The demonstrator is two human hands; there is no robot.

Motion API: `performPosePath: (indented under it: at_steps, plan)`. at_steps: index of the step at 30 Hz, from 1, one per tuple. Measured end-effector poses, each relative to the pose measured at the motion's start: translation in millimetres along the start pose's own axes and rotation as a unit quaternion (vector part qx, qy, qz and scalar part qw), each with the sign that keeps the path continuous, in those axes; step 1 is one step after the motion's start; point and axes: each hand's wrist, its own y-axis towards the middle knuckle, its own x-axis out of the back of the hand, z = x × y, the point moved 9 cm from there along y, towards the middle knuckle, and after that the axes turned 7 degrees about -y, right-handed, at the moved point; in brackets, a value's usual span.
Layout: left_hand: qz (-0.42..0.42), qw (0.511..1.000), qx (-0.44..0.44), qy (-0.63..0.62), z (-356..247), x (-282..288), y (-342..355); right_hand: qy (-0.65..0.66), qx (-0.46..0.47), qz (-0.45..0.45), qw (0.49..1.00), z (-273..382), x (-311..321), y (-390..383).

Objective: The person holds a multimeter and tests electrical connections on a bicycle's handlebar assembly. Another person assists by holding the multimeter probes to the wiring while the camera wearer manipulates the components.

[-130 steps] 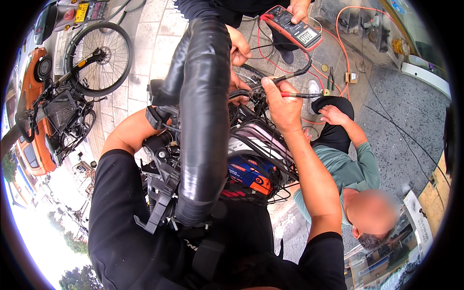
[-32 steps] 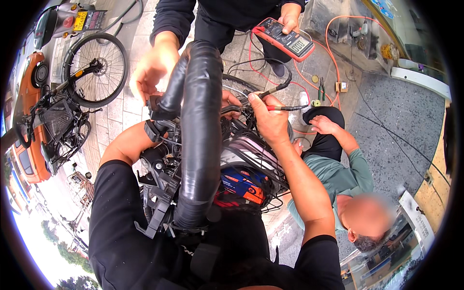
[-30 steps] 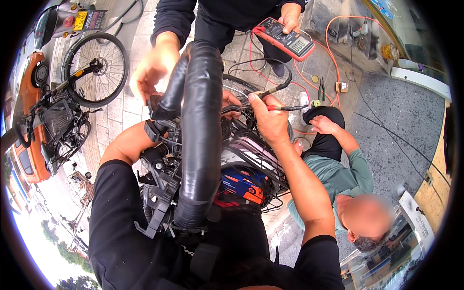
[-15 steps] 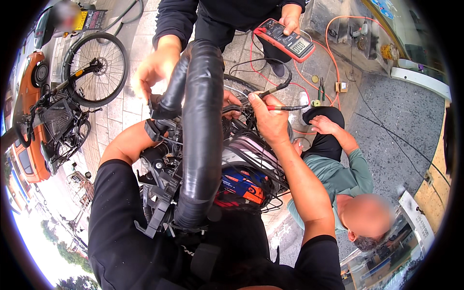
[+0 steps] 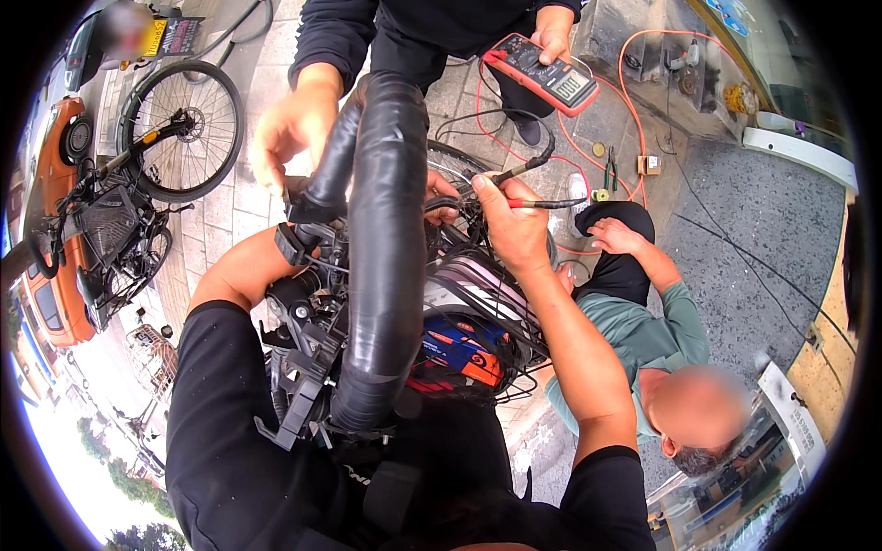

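In the head view, the right hand (image 5: 516, 225) had its thumb and fingers pinched together on two probes, a dark probe (image 5: 525, 168) above and a red-marked probe (image 5: 551, 205) below. The rear ends of both stood out to the right of the fingers, and a black lead curved up from the dark probe. Their tips ran leftward among the wiring (image 5: 473, 207), too small and crowded to tell what they touched.

Just left of the right fingers, the left hand (image 5: 441, 186) showed only its fingertips, closed narrowly about a black cable (image 5: 443, 204). The rest of it was hidden behind a thick black-wrapped tube (image 5: 386, 248), which rose just to the left of those fingertips.

Above and to the right of the right fingers, a red-edged meter (image 5: 542, 75) was held up by a co-worker (image 5: 450, 23), whose other arm came down above and left of the person's left fingers, beside the tube. Below the right fingers lay a bundle of cables (image 5: 482, 285) and, farther down, a blue and orange package (image 5: 464, 352). Well to their right, pliers (image 5: 611, 171) and a small box (image 5: 650, 165) lay on the ground, near a seated person in a green shirt (image 5: 643, 326).
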Motion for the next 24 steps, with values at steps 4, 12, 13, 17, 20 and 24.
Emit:
performPosePath:
  at_steps: [4,12,13,17,20,24]
  plan:
    - [-0.002,1.000,-0.007,-0.003,0.9,0.2,-0.6,0.006,-0.006,0.008,1.000,0.6,-0.4,-0.1]
    - [-0.027,0.999,0.026,0.033,5.9,5.0,2.3,-0.010,-0.008,0.018,1.000,-3.4,-0.9,0.3]
    - [-0.043,0.997,0.046,0.039,7.7,5.6,2.4,-0.003,-0.013,0.018,1.000,-2.7,-1.0,-0.5]
    - [-0.112,0.987,0.112,0.025,14.8,7.8,-1.7,-0.013,0.012,-0.010,1.000,2.0,0.5,0.2]
    - [-0.109,0.987,0.117,0.025,18.2,18.1,7.1,-0.023,0.003,0.008,1.000,3.2,1.4,1.6]
    - [-0.030,0.994,-0.039,0.098,-5.4,-6.3,-2.5,-0.014,-0.004,0.003,1.000,0.9,3.7,-0.3]
